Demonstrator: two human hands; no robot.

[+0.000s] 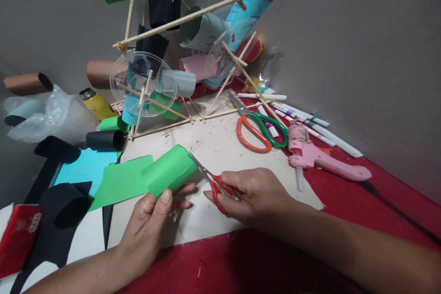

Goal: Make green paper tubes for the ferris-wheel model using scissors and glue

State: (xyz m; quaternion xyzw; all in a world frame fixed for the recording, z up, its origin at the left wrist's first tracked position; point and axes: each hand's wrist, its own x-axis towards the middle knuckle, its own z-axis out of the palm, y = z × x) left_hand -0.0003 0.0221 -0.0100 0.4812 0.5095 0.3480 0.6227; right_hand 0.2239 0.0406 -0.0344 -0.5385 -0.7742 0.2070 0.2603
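Observation:
My left hand (149,223) is closed round a rolled tube of green paper (170,170), thumb on top, holding it just above a beige board (220,147). My right hand (250,193) grips small red-handled scissors (215,183). Their blades point up and left and touch the right end of the green tube. A flat green sheet (120,181) lies just left of the tube.
Behind stands a frame of wooden sticks (179,20) hung with paper tubes and clear plastic lids. Larger orange-and-green scissors (257,128), a pink glue gun (317,156) and white glue sticks (310,121) lie at the right. Black paper rolls (69,204), blue paper and a plastic bag sit at the left.

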